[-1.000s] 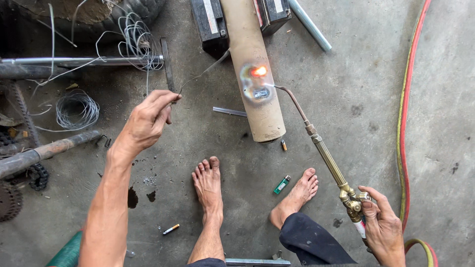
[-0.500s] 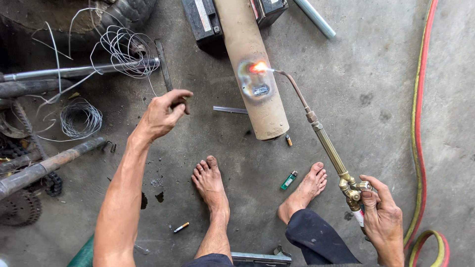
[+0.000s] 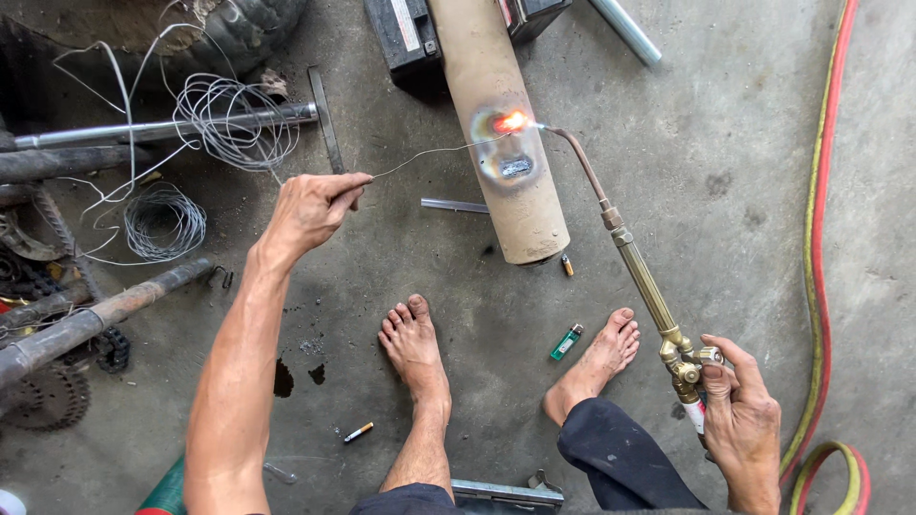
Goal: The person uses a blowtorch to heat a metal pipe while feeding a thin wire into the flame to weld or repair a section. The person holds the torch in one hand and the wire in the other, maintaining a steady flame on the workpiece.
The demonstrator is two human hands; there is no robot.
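At the far left we note dark metal bars (image 3: 95, 319) lying on the concrete floor (image 3: 744, 191), a sprocket (image 3: 48, 396) near them, and two coils of thin wire (image 3: 164, 221), one draped over a long steel rod (image 3: 162, 129). Moving right, our left hand (image 3: 310, 208) is closed in a pinch on a thin filler wire (image 3: 429, 153), which runs right and away to the glowing spot (image 3: 512, 121) on the pipe. A cigarette butt (image 3: 359, 432) lies near us on the floor, left of our two bare feet (image 3: 412, 341). The tan pipe (image 3: 496, 124) lies in the middle of the scene, its far end resting on dark box-like blocks (image 3: 405, 38), its open end pointing toward us; a discoloured ring surrounds the glow. A small flat metal strip (image 3: 456, 205) lies just left of the pipe. A green lighter (image 3: 566, 341) sits between the feet. Further right, the brass torch (image 3: 649, 286) slants from our right hand (image 3: 739, 429) up to the hot spot, its flame touching the pipe. The right hand is wrapped around the torch handle by the valves. At the far right, red and yellow hoses (image 3: 816, 267) run along the floor.
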